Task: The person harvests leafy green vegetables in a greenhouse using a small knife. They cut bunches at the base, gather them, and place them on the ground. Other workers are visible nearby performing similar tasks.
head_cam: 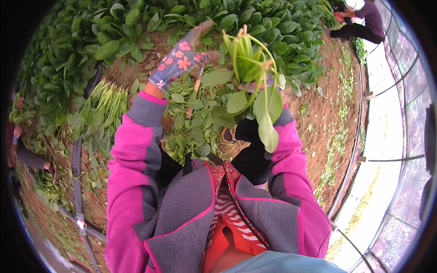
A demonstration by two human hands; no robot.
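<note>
My left hand (184, 56), in a blue glove with pink flowers, reaches forward with fingers and thumb apart and nothing between them. Its fingertips are soiled. To its right, my right hand (261, 83) grips a bunch of leafy greens that look like spinach (247, 58), root ends up and leaves hanging down. The bunch hides much of that hand. Below and between the hands, a thin wooden-handled tool (194, 97) lies over loose leaves (182, 131); its working end is out of sight.
Dense growing greens (239, 15) stand ahead. A pile of pulled greens (107, 102) lies to my left beside a dark hose (77, 170). One person (367, 20) crouches at the upper right, another (25, 150) at the far left. A pipe (351, 153) runs along the right.
</note>
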